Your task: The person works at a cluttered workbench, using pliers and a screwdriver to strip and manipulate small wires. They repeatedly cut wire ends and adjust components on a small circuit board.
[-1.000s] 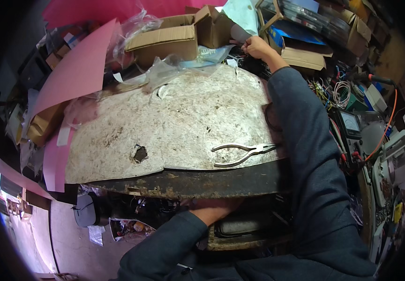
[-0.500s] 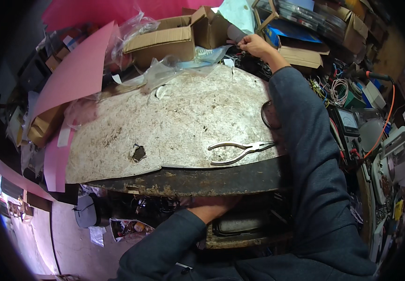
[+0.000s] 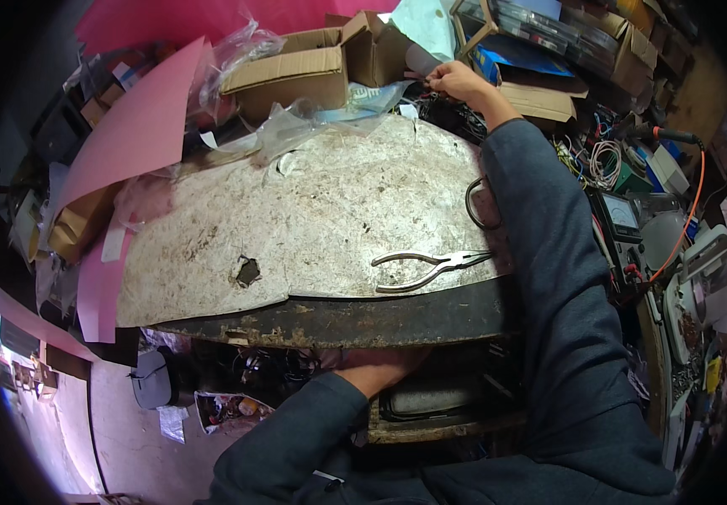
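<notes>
My right hand (image 3: pixel 462 84) reaches across to the far side of the bench, its thumb and fingers pinched together. A small pinkish strip (image 3: pixel 415 76) shows at the fingertips, too small to name, beside a pile of dark cables and small parts. My left hand (image 3: pixel 372 369) is tucked beneath the front edge of the bench, above an open drawer (image 3: pixel 431 402); its fingers are hidden. Metal pliers (image 3: pixel 431 268) lie on the worn white bench sheet (image 3: pixel 313 219), handles spread to the left, jaws toward my right sleeve. Neither hand touches them.
Behind the sheet stand an open cardboard box (image 3: pixel 288 84) and crumpled clear plastic. Pink board (image 3: pixel 140 126) leans at the left. An analog meter (image 3: pixel 623 215), wires and an orange-corded tool (image 3: pixel 675 135) crowd the right. A small bin of scraps (image 3: pixel 233 410) stands below left.
The view has shifted slightly. My right fingertips stay at nearly the same spot, and the grey patch just beyond them now looks paler. My left hand remains under the bench edge.
</notes>
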`<act>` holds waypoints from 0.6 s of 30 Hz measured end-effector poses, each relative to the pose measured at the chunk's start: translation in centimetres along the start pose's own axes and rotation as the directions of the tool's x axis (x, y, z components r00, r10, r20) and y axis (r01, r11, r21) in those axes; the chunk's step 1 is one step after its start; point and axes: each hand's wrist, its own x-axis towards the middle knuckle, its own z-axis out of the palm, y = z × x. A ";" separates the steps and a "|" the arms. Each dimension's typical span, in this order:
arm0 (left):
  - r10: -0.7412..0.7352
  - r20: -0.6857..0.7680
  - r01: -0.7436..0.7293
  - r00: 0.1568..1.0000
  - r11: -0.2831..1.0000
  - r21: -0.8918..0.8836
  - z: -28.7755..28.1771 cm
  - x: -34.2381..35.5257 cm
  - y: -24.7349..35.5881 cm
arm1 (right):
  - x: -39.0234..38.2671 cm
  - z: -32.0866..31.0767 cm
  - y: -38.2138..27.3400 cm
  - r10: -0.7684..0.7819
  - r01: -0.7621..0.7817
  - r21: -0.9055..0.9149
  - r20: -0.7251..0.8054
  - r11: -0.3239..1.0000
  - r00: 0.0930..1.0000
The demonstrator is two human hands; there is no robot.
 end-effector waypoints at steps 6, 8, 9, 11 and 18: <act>0.066 -0.049 -0.050 0.997 0.959 0.279 -0.7 -0.4 -0.4 | -0.2 0.6 -0.6 0.018 -0.010 0.101 -0.077 0.995 0.997; -0.018 -0.128 0.052 0.992 0.963 0.265 0.6 -0.2 0.2 | 0.2 -0.3 -0.1 0.002 0.009 0.059 -0.181 0.998 0.983; -0.012 -0.114 0.044 0.993 0.959 0.278 1.0 -0.3 0.6 | 0.5 -0.6 0.1 -0.048 0.023 -0.110 -0.232 0.994 0.972; 0.050 -0.030 -0.038 0.998 0.946 0.322 0.5 -0.1 0.4 | 0.8 -1.0 0.7 -0.163 0.017 -0.434 -0.301 0.901 0.939; -0.058 -0.067 0.057 0.996 0.998 -0.011 0.4 -0.6 0.3 | -0.6 0.4 0.7 -0.095 0.010 -0.540 -0.129 0.842 0.987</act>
